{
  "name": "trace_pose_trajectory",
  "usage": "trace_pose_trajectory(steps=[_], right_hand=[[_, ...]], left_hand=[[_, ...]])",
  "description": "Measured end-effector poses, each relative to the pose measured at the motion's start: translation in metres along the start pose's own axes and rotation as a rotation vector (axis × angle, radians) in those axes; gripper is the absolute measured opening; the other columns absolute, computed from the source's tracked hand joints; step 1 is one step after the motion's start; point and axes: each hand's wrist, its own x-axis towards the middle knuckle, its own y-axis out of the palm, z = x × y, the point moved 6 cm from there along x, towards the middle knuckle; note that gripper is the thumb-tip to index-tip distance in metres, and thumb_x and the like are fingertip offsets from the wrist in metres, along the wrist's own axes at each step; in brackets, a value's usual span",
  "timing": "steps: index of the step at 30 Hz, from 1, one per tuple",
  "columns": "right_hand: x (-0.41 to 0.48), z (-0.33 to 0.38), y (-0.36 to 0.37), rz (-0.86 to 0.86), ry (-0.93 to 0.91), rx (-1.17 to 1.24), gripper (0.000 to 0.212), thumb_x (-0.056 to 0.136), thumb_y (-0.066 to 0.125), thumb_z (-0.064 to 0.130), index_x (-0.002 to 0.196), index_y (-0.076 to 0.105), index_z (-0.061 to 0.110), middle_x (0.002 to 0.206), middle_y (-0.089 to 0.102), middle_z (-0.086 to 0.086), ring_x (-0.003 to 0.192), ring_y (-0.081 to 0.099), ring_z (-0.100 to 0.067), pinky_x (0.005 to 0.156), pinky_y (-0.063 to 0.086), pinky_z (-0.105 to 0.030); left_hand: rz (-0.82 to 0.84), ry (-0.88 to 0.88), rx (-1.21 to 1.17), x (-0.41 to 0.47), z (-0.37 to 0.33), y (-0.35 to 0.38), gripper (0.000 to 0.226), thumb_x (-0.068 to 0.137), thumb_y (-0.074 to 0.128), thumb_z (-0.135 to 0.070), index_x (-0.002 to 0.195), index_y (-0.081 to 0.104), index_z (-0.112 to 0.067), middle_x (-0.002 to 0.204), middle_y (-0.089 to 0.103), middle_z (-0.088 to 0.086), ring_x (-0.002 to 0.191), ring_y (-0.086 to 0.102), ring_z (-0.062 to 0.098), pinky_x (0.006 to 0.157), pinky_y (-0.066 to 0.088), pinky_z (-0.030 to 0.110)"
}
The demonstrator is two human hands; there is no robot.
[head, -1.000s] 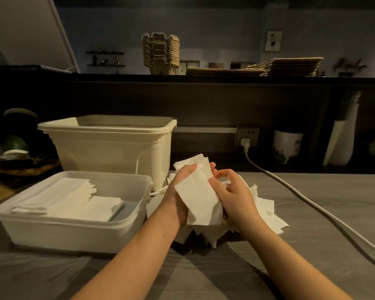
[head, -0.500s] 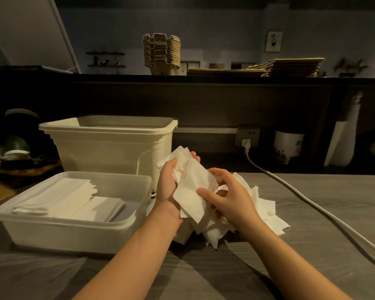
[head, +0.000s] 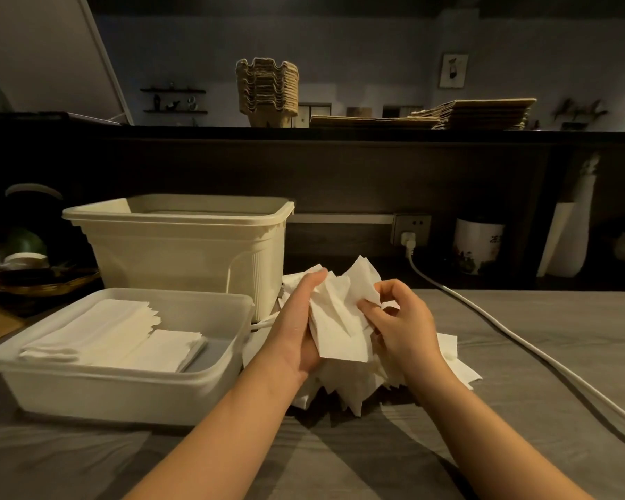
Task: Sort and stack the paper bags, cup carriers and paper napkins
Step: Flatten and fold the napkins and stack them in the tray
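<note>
Napkin bundle (head: 334, 330) gripped by left hand (head: 296, 330), pinched by right hand (head: 401, 323); loose sheets likely dropped if grip slackened.

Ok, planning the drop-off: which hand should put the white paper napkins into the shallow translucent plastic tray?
Probably left hand: it grips the napkins beside the tray; right hand is farther, pinching one.

Bare forearms (head: 231, 424), unsleeved to the frame's lower edge, end in a bare left grip (head: 296, 333) and right grip (head: 408, 326).
</note>
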Motion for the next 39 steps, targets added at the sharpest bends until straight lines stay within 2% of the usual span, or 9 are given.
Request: trace_pose_trajectory(steps=[8,12,17,20,23,26,31,34,39], right_hand=[[0.000,0.003,-0.018,-0.091,0.085,0.372,0.009,0.091,0.056,0.017,0.092,0.057,0.026,0.094,0.063,0.004,0.088,0.059,-0.011,0.068,0.045,-0.023],[0.001,0.006,-0.017,-0.007,0.195,0.807,0.015,0.087,0.056,0.009,0.099,0.062,0.016,0.093,0.064,-0.003,0.085,0.063,-0.014,0.071,0.051,-0.025],[-0.011,0.016,-0.004,0.265,0.343,1.325,0.073,0.012,0.096,0.017,0.080,0.075,0.002,0.092,0.071,-0.018,0.077,0.072,-0.026,0.054,0.057,-0.031],[-0.011,0.011,0.000,0.282,0.396,1.399,0.096,0.010,0.096,0.010,0.100,0.066,0.003,0.088,0.070,-0.019,0.069,0.071,-0.026,0.046,0.055,-0.030],[-0.009,0.014,0.003,0.336,0.264,1.043,0.070,0.039,0.092,0.026,0.102,0.064,0.015,0.086,0.069,-0.010,0.069,0.069,-0.018,0.053,0.055,-0.027],[-0.013,0.022,0.009,0.363,0.120,0.689,0.038,0.066,0.066,0.031,0.102,0.062,0.022,0.103,0.067,-0.005,0.093,0.066,-0.021,0.077,0.057,-0.038],[-0.008,0.013,0.004,0.191,0.083,0.422,0.011,0.087,0.059,0.027,0.097,0.054,0.027,0.103,0.061,0.002,0.094,0.063,-0.020,0.078,0.057,-0.038],[-0.006,0.010,0.002,0.131,0.049,0.220,0.009,0.090,0.057,0.031,0.093,0.049,0.032,0.099,0.061,0.002,0.089,0.062,-0.014,0.071,0.057,-0.032],[-0.007,0.014,0.007,0.176,-0.032,0.095,0.027,0.085,0.064,0.027,0.094,0.042,0.039,0.098,0.057,0.014,0.088,0.058,-0.003,0.064,0.050,-0.017]], left_hand=[[0.055,0.023,-0.067,0.003,-0.001,-0.004,0.023,0.089,0.043,-0.016,0.094,0.065,-0.018,0.074,0.072,0.006,0.076,0.063,0.025,0.064,0.050,0.035],[0.122,0.026,-0.184,0.006,-0.002,-0.001,0.036,0.090,0.040,-0.015,0.119,0.062,-0.013,0.104,0.071,0.008,0.095,0.067,0.022,0.069,0.053,0.037],[0.138,0.047,-0.115,0.009,-0.002,-0.004,0.039,0.090,0.040,-0.022,0.124,0.057,-0.018,0.112,0.068,0.004,0.101,0.062,0.025,0.074,0.050,0.040],[0.123,0.030,-0.136,0.009,-0.002,-0.005,0.032,0.092,0.041,-0.023,0.118,0.059,-0.022,0.108,0.069,0.002,0.097,0.063,0.025,0.074,0.050,0.041],[0.111,0.034,-0.153,0.014,-0.002,-0.007,0.026,0.093,0.042,-0.024,0.110,0.062,-0.021,0.105,0.068,0.006,0.092,0.064,0.026,0.074,0.052,0.042],[0.008,0.053,-0.038,0.016,-0.002,-0.013,0.026,0.091,0.048,-0.030,0.112,0.061,-0.020,0.092,0.068,0.011,0.082,0.065,0.029,0.070,0.055,0.040],[-0.084,0.152,-0.013,0.010,-0.009,-0.014,0.015,0.093,0.050,-0.025,0.103,0.062,-0.022,0.090,0.067,0.008,0.076,0.062,0.023,0.061,0.050,0.033],[-0.060,0.150,-0.007,0.011,-0.008,-0.012,0.030,0.092,0.052,-0.023,0.120,0.061,-0.021,0.112,0.067,0.009,0.084,0.063,0.023,0.066,0.052,0.033],[-0.082,0.109,-0.026,0.014,-0.006,-0.015,0.033,0.090,0.055,-0.021,0.123,0.060,-0.017,0.115,0.066,0.012,0.088,0.065,0.027,0.063,0.055,0.033]])
